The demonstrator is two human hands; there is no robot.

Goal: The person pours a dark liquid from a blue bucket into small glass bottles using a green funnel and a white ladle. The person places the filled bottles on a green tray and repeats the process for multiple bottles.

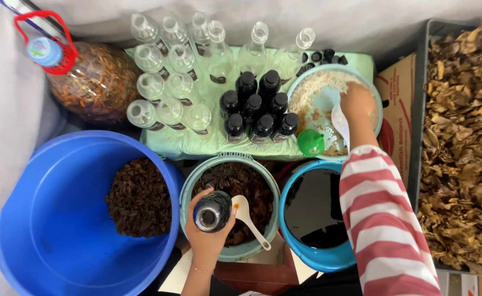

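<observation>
My left hand (207,235) grips an uncapped bottle (212,211) filled with dark liquid, held upright over a teal strainer bowl (189,192) of dark soaked leaves. A white plastic ladle (247,218) rests in that bowl beside the bottle. My right hand (356,103), in a red-and-white striped sleeve, reaches into a light blue bowl (373,93) of white grains; whether it holds anything I cannot tell. A white spoon (340,125) lies in that bowl just below the hand. A green funnel (310,142) sits at the bowl's near edge.
Several capped dark bottles (257,107) and several empty clear bottles (169,77) stand on a green cloth. Loose black caps (323,57) lie behind. A blue bucket of dark liquid (313,208), a big blue tub (60,219) with leaves, a jug (95,79) and a crate of dry leaves (466,137) surround them.
</observation>
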